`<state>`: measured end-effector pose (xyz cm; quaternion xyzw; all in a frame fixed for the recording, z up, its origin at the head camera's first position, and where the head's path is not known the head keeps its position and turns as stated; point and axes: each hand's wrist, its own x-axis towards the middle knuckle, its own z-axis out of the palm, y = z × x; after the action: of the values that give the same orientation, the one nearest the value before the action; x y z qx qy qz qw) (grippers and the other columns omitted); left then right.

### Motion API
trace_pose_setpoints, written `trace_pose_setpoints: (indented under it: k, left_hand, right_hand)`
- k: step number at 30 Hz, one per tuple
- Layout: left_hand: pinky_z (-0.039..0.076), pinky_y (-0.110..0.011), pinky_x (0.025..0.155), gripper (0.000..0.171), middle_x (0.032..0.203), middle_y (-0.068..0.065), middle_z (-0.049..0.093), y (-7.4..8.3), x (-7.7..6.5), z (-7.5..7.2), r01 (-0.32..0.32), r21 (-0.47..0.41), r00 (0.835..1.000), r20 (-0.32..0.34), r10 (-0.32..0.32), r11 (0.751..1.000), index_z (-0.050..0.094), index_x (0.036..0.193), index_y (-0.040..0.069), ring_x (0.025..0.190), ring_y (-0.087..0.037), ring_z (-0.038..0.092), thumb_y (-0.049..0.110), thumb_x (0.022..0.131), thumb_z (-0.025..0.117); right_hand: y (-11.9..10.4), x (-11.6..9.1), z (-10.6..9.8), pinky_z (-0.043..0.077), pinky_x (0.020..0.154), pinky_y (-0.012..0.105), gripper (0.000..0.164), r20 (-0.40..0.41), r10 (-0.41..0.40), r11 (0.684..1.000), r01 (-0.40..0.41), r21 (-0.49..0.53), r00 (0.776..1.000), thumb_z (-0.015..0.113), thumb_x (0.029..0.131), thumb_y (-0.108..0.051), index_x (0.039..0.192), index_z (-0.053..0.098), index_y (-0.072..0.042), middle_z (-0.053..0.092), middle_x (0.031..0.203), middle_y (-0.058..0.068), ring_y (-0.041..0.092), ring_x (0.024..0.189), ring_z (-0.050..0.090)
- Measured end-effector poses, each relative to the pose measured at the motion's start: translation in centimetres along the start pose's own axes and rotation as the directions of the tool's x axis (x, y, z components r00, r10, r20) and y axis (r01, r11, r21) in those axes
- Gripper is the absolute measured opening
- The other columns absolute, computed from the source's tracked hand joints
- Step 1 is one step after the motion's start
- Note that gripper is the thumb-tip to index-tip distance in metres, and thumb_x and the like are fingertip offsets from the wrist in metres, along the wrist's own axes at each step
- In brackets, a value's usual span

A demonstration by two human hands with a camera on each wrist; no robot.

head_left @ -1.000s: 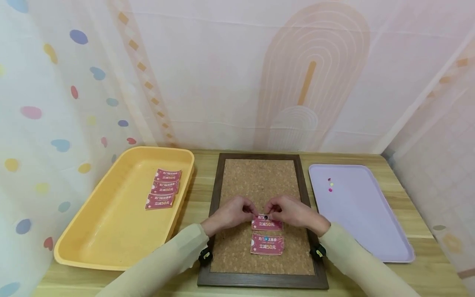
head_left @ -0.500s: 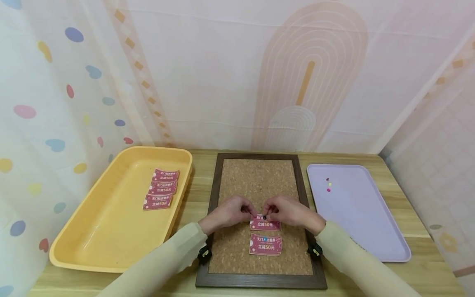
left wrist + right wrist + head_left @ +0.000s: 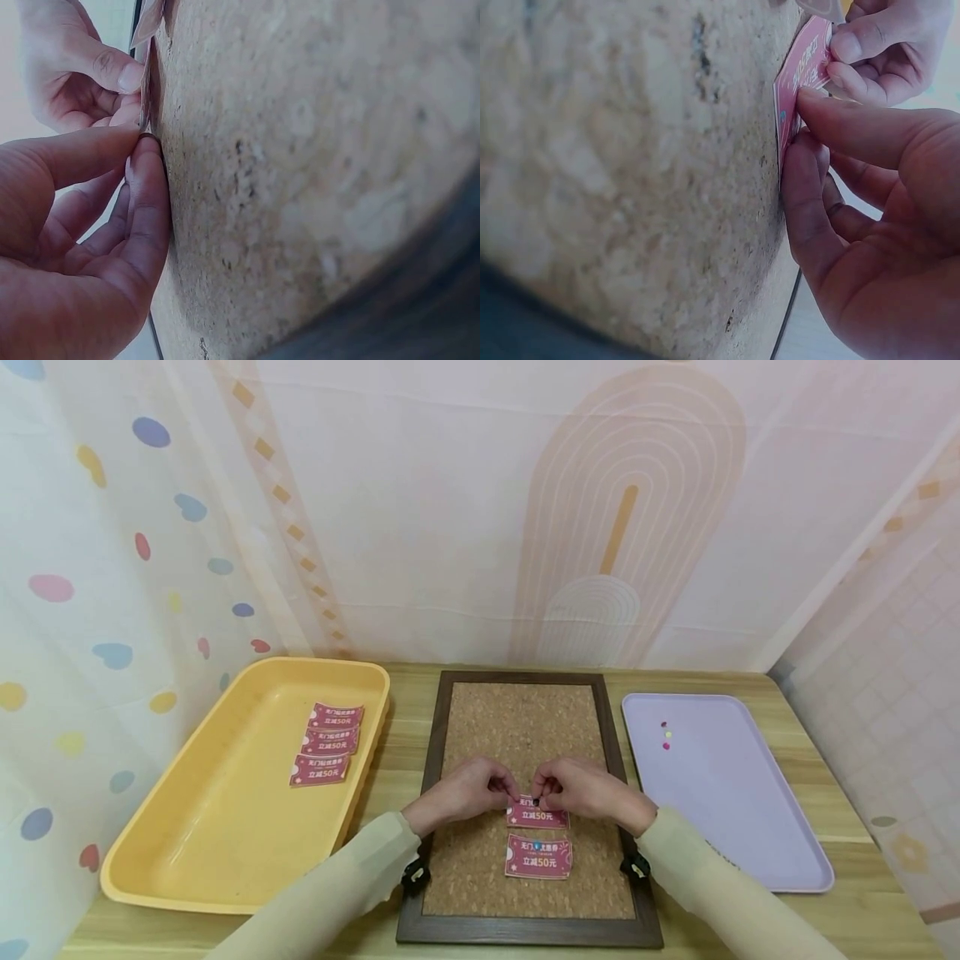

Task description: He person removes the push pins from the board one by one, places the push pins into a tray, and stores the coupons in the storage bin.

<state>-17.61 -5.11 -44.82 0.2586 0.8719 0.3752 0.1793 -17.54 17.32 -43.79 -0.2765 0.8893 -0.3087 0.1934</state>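
Both hands meet over a red paper coupon [image 3: 537, 818] on a framed corkboard [image 3: 480, 881]. My left hand [image 3: 474, 787] pinches the coupon's upper left edge between thumb and index finger. My right hand [image 3: 581, 787] pinches a dark push pin [image 3: 536, 802] at the coupon's top middle and covers its upper right corner. In the right wrist view, the right thumb and index fingertips lie right at the coupon [image 3: 804, 75], the pin hidden between them. Below it, a second red coupon [image 3: 538, 858] is fixed to the cork with a blue push pin [image 3: 536, 845].
A yellow tray [image 3: 225, 852] stands at the left, with three red coupons [image 3: 327, 742] in it. At the right lies a lilac tray [image 3: 742, 793] with small push pins [image 3: 667, 736] near its far left. A printed curtain [image 3: 420, 510] hangs behind the table.
The whole view shifts slightly with the head. Both hands keep their places at the upper coupon, the right fingers closing a little nearer round the dark push pin.
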Motion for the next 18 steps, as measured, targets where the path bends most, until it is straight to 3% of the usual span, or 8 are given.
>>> trace_pose_setpoints:
  k: [18]
  left_hand:
    - [0.045,-0.024,0.068,0.011,0.084,0.006,0.071,0.04,-0.18,-0.26,0.017,-0.012,1.0,0.008,-0.017,1.0,0.078,0.088,0.011,0.074,-0.008,0.056,0.002,0.092,0.075]
  right_hand:
    - [-0.19,0.09,-0.27,0.045,0.062,0.025,0.011,0.026,-0.007,1.0,0.007,0.0,1.0,0.073,0.092,-0.001,0.089,0.071,-0.011,0.062,0.076,-0.008,0.006,0.066,0.054]
